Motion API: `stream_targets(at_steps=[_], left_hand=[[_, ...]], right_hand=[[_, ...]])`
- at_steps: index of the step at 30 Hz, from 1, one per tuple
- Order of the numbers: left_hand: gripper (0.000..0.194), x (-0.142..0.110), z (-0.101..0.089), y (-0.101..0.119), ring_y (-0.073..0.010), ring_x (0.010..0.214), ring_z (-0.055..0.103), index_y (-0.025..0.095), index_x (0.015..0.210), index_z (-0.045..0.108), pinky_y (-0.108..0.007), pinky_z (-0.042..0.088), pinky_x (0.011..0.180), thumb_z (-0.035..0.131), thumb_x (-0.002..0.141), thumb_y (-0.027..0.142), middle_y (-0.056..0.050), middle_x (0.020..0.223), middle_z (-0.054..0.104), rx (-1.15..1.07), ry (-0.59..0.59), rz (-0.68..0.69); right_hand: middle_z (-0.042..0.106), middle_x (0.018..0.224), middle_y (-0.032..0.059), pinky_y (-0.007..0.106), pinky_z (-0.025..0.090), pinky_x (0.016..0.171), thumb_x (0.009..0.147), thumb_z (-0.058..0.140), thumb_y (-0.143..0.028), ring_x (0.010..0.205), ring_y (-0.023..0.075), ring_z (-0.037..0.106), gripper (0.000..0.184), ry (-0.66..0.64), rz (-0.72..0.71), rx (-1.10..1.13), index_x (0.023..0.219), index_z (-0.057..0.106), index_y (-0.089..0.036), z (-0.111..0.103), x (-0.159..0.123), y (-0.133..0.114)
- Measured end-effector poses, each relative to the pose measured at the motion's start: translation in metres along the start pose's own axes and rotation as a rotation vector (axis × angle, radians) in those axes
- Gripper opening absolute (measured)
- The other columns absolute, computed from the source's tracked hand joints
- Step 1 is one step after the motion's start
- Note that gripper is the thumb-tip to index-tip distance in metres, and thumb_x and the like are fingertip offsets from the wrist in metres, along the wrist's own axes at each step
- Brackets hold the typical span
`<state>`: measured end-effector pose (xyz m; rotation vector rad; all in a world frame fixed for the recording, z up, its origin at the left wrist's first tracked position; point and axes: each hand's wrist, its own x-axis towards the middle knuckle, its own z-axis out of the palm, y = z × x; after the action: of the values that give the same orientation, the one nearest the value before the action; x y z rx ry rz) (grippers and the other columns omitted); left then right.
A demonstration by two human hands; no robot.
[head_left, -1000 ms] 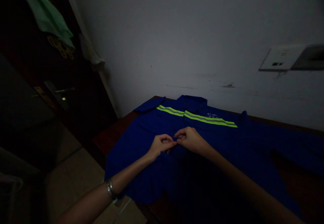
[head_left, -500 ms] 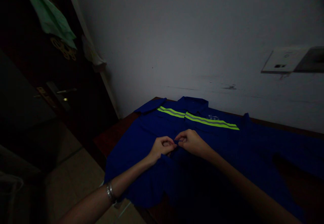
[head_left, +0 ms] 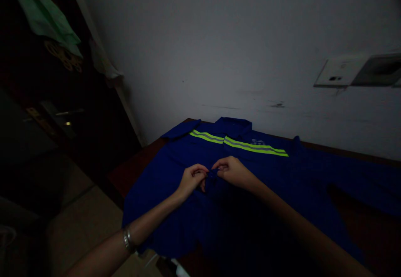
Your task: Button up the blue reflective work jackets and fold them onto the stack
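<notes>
A blue work jacket (head_left: pixel 166 176) with a yellow-green and grey reflective band (head_left: pixel 250 145) across its chest lies spread out, collar toward the wall. Near the middle of its front, my left hand (head_left: pixel 191 179) pinches a bit of the fabric between thumb and fingers. Close beside it on the right, my right hand (head_left: pixel 233 171) pinches the same front part of the jacket, fingertips almost meeting the left ones. Any button or small fastener between the fingertips is too dark to make out. A metal bracelet (head_left: pixel 127 238) is on my left wrist.
Under the jacket is a dark reddish-brown table (head_left: pixel 130 170), pushed against a pale wall (head_left: pixel 200 39). A socket plate (head_left: pixel 340 72) is on the wall at the right. To the left stand a dark door (head_left: pixel 94 122) with a handle (head_left: pixel 70 112) and a hanging green cloth (head_left: pixel 46 18).
The view has shifted, so everything sits a little further left. My fingertips have drawn slightly apart, with a bunched bit of blue fabric now showing between them.
</notes>
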<state>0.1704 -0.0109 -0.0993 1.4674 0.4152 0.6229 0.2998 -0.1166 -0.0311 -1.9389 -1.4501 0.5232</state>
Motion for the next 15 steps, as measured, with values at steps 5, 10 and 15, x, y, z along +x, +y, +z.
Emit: stream_targets(at_steps=[5, 10, 15], left_hand=[[0.023, -0.007, -0.003, 0.017, -0.0068, 0.04, 0.049, 0.013, 0.077, 0.057, -0.018, 0.035, 0.04, 0.06, 0.066, 0.033, 0.002, 0.059, 0.058, -0.006, -0.133, -0.089], [0.022, -0.02, -0.017, 0.054, -0.0111, 0.065, 0.056, 0.013, 0.076, 0.063, -0.02, 0.04, 0.06, 0.059, 0.073, 0.035, -0.003, 0.07, 0.062, 0.211, -0.486, -0.091], [0.025, -0.027, -0.024, 0.09, -0.0139, 0.073, 0.054, 0.018, 0.084, 0.066, -0.022, 0.039, 0.066, 0.068, 0.067, 0.036, -0.001, 0.077, 0.062, 0.649, -0.663, 0.077]], right_hand=[[0.062, 0.062, 0.0009, 0.02, 0.034, 0.049, 0.064, 0.05, -0.013, 0.053, 0.01, 0.049, 0.032, 0.056, -0.021, -0.091, 0.089, 0.07, -0.015, -0.001, -0.002, -0.001], [0.065, 0.073, 0.0033, 0.021, 0.039, 0.059, 0.064, 0.05, -0.011, 0.063, 0.0126, 0.054, 0.035, 0.143, -0.064, -0.187, 0.093, 0.07, -0.016, -0.007, 0.004, 0.002], [0.066, 0.077, 0.0046, 0.024, 0.042, 0.067, 0.067, 0.048, -0.01, 0.071, 0.0154, 0.058, 0.034, 0.27, -0.091, -0.244, 0.094, 0.069, -0.014, -0.019, 0.022, 0.017]])
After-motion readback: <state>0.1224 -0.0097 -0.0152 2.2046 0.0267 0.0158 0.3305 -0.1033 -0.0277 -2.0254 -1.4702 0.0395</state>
